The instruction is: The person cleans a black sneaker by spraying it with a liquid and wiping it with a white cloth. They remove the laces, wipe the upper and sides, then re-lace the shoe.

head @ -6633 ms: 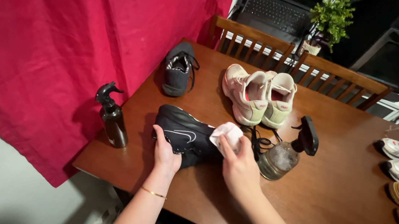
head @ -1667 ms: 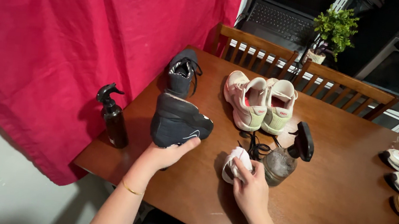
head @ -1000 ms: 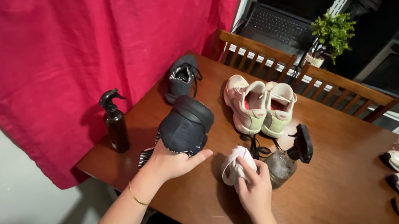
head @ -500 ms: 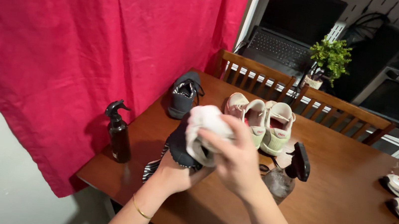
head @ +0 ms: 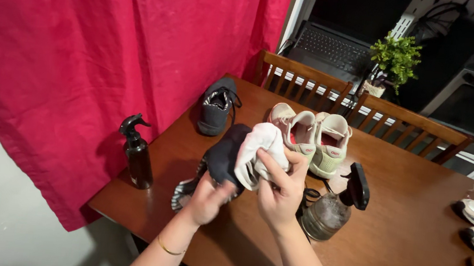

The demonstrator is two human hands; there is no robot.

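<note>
Above the near edge of the wooden table [head: 402, 253], a black sneaker [head: 223, 158] is held up on end, its dark, smooth toe pointing away and its patterned sole edge low beside the wrist. A crumpled white cloth [head: 258, 153] covers the shoe's right side. The left hand [head: 206, 198] grips the shoe from underneath, fingers curled around it. The right hand [head: 277, 194] pinches the cloth with thumb and fingers, pressing it against the shoe, just left of the clear spray bottle [head: 332, 206].
</note>
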